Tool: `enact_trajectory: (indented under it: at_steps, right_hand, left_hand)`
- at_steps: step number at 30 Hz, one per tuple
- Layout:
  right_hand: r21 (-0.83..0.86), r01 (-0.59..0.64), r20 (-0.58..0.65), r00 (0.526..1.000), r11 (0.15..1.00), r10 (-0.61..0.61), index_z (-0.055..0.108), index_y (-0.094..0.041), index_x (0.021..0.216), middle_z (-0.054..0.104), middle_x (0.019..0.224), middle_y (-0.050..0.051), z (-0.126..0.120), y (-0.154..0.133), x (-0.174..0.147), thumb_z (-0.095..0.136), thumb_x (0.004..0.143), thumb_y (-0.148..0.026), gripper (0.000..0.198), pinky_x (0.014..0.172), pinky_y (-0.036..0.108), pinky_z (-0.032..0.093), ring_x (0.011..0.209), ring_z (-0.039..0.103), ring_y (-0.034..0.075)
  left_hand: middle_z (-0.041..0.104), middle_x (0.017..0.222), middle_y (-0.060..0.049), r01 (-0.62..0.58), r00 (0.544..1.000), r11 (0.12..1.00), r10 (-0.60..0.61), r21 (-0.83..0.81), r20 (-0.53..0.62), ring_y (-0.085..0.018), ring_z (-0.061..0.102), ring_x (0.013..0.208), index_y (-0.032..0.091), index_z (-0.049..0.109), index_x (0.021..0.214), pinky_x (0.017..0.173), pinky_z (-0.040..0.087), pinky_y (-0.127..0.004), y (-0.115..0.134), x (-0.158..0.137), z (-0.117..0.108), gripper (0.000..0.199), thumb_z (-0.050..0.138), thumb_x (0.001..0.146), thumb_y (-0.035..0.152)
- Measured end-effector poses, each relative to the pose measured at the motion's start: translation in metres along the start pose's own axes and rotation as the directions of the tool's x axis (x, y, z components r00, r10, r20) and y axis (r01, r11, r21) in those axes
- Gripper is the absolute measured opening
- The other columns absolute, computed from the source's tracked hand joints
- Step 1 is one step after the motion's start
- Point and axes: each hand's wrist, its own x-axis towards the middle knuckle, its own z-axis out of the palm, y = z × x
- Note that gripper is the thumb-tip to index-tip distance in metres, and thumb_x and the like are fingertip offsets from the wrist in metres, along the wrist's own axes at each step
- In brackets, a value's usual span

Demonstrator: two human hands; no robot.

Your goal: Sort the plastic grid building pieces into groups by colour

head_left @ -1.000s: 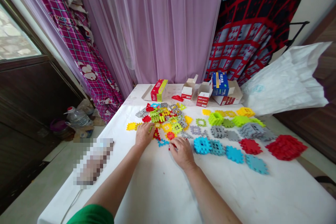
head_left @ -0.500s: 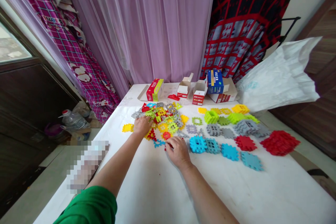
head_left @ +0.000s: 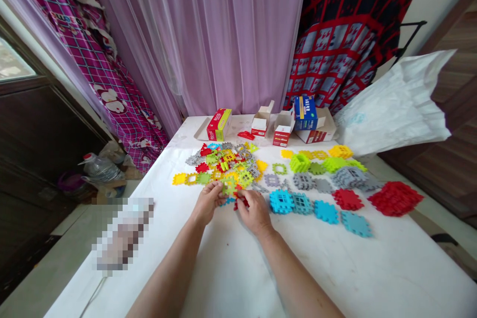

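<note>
My left hand pinches a lime-green building tile with toothed edges, held upright in front of the mixed heap. Right beside it, my right hand is closed on a red building tile, which its fingers partly cover. Behind both hands lies a mixed heap of toothed plastic tiles in yellow, green, red and grey. A blue tile shows partly between the hands on the table. To the right of my right hand stands a stack of bright blue window tiles.
Tiles grouped by colour spread rightward: grey stacks, green ones, yellow ones and a red pile. Small cardboard boxes line the white table's back edge. A white sack leans at the right.
My left hand has drawn back from the heap toward my right hand, now with a lime-green tile in its fingers. My right hand has stayed about where it was.
</note>
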Motion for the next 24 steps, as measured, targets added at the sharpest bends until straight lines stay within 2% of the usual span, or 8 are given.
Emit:
enact_trajectory:
  at_steps: [3, 5, 8, 13, 16, 19, 22, 24]
  right_hand:
    - [-0.011, 0.025, -0.054, 0.998, 1.000, -0.026, 0.064, -0.016, 0.106, 0.071, 0.094, 0.010, -0.002, -0.001, 0.000, 0.051, 0.088, -0.025, 0.024, 0.082, 0.036, 0.048, 0.088, 0.062, 0.023]
    - [-0.018, 0.062, -0.077, 0.995, 0.998, -0.063, 0.064, -0.016, 0.106, 0.070, 0.096, 0.011, -0.004, -0.003, 0.001, 0.051, 0.090, -0.029, 0.024, 0.083, 0.037, 0.049, 0.091, 0.063, 0.023]
    - [-0.019, 0.081, -0.111, 0.990, 0.996, -0.083, 0.065, -0.017, 0.100, 0.070, 0.093, 0.011, -0.006, -0.004, 0.002, 0.050, 0.092, -0.030, 0.022, 0.084, 0.038, 0.050, 0.091, 0.063, 0.023]
    - [0.018, 0.060, -0.139, 0.989, 0.998, -0.057, 0.065, -0.019, 0.090, 0.070, 0.082, 0.007, -0.009, -0.005, 0.004, 0.048, 0.094, -0.028, 0.020, 0.075, 0.034, 0.052, 0.079, 0.064, 0.020]
    - [0.039, 0.070, -0.155, 0.986, 0.997, -0.063, 0.065, -0.018, 0.089, 0.070, 0.081, 0.008, -0.010, -0.006, 0.005, 0.050, 0.093, -0.026, 0.018, 0.073, 0.032, 0.053, 0.078, 0.065, 0.019]
    - [0.062, 0.038, -0.162, 0.986, 0.997, -0.028, 0.066, -0.018, 0.093, 0.072, 0.083, 0.008, -0.011, -0.004, 0.004, 0.049, 0.093, -0.026, 0.018, 0.074, 0.032, 0.055, 0.079, 0.067, 0.019]
    - [0.083, -0.030, -0.167, 0.985, 0.996, 0.044, 0.067, -0.019, 0.099, 0.074, 0.088, 0.008, -0.009, -0.001, 0.003, 0.048, 0.094, -0.026, 0.021, 0.074, 0.031, 0.056, 0.080, 0.069, 0.019]
    - [0.088, -0.058, -0.180, 0.981, 0.994, 0.073, 0.068, -0.019, 0.101, 0.075, 0.089, 0.009, -0.008, 0.000, 0.002, 0.047, 0.094, -0.027, 0.024, 0.073, 0.030, 0.057, 0.081, 0.070, 0.019]
  left_hand:
    - [0.057, 0.060, 0.005, 0.085, 0.996, 0.964, -0.078, -0.254, 0.037, -0.009, 0.061, 0.055, 0.018, 0.057, 0.079, 0.054, 0.053, -0.020, -0.006, -0.010, 0.001, 0.051, 0.087, 0.052, 0.049]
    - [0.057, 0.061, 0.007, 0.085, 0.996, 0.944, -0.078, -0.317, 0.035, -0.007, 0.058, 0.054, 0.018, 0.057, 0.079, 0.055, 0.053, -0.019, -0.007, -0.013, 0.002, 0.053, 0.090, 0.048, 0.046]
    - [0.059, 0.064, 0.007, 0.071, 0.997, 0.952, -0.057, -0.296, 0.056, -0.007, 0.057, 0.055, 0.019, 0.058, 0.081, 0.055, 0.053, -0.020, -0.007, -0.015, 0.004, 0.054, 0.090, 0.048, 0.047]
    - [0.063, 0.070, 0.004, 0.074, 0.992, 0.971, -0.049, -0.226, 0.112, -0.010, 0.061, 0.058, 0.020, 0.063, 0.101, 0.056, 0.053, -0.022, -0.007, -0.016, 0.006, 0.063, 0.086, 0.052, 0.052]
    - [0.061, 0.062, 0.005, 0.084, 0.993, 0.976, -0.066, -0.200, 0.094, -0.011, 0.060, 0.055, 0.019, 0.064, 0.096, 0.053, 0.052, -0.023, -0.008, -0.014, 0.007, 0.061, 0.082, 0.053, 0.058]
    - [0.060, 0.060, 0.004, 0.030, 0.996, 0.989, -0.018, -0.144, 0.087, -0.011, 0.060, 0.055, 0.018, 0.062, 0.082, 0.051, 0.050, -0.022, -0.009, -0.013, 0.007, 0.053, 0.078, 0.057, 0.062]
    - [0.062, 0.057, 0.002, -0.035, 0.989, 0.998, 0.043, -0.054, 0.145, -0.010, 0.056, 0.051, 0.018, 0.060, 0.071, 0.047, 0.046, -0.020, -0.009, -0.013, 0.007, 0.048, 0.073, 0.064, 0.063]
    - [0.062, 0.055, 0.002, -0.056, 0.981, 0.998, 0.058, -0.013, 0.183, -0.009, 0.053, 0.047, 0.018, 0.060, 0.071, 0.045, 0.043, -0.019, -0.009, -0.013, 0.006, 0.046, 0.071, 0.066, 0.063]
